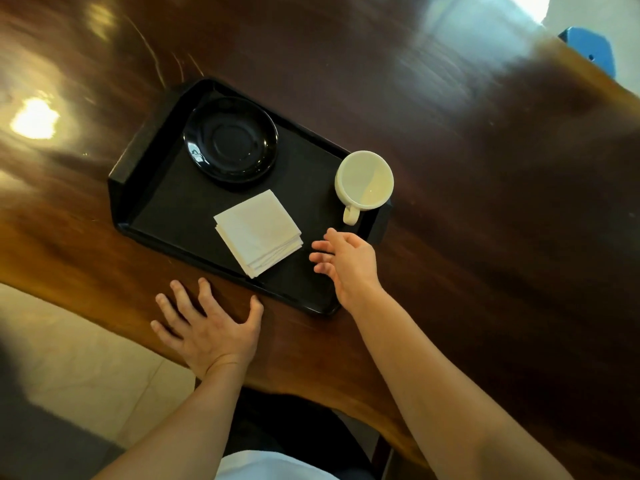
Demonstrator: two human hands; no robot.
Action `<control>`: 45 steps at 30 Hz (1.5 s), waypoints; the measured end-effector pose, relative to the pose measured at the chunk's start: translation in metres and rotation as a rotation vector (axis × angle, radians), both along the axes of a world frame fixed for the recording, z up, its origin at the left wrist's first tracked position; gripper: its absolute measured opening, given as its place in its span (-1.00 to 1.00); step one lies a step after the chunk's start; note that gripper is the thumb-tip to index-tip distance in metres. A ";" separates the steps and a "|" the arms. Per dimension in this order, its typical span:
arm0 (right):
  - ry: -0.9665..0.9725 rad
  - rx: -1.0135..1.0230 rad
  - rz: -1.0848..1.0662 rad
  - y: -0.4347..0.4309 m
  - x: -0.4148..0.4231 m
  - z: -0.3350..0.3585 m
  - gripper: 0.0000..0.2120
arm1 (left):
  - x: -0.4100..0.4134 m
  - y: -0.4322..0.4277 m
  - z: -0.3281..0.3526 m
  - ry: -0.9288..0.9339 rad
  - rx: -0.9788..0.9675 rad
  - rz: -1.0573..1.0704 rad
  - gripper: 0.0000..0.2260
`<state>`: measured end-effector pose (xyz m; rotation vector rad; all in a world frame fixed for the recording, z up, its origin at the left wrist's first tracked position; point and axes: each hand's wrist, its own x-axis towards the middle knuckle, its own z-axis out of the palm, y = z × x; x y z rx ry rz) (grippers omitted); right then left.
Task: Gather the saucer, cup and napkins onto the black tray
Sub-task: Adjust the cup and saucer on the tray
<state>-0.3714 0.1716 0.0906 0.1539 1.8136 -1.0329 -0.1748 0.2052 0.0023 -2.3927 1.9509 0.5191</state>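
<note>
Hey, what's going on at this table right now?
A person is clearing up at a dark wooden table. The black saucer, the cream cup and a stack of white napkins all sit on the black tray. The right hand hovers open over the tray near the cup's handle, holding nothing. The left hand lies flat on the table beside the tray.

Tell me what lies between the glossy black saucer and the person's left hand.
In the head view, the stack of white folded napkins sits between the glossy black saucer and the left hand, followed by the black tray's near rim and bare wooden table.
</note>
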 end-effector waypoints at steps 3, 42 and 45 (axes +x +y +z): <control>0.002 -0.056 0.115 -0.032 0.016 0.001 -0.82 | 0.000 0.000 0.000 -0.025 0.037 0.003 -0.18; -0.031 0.088 0.174 -0.173 0.032 -0.030 -0.80 | 0.004 -0.001 -0.008 -0.052 0.035 -0.032 -0.18; 0.053 0.010 0.248 -0.158 0.033 -0.022 -0.70 | 0.004 -0.002 -0.009 -0.053 0.035 -0.028 -0.18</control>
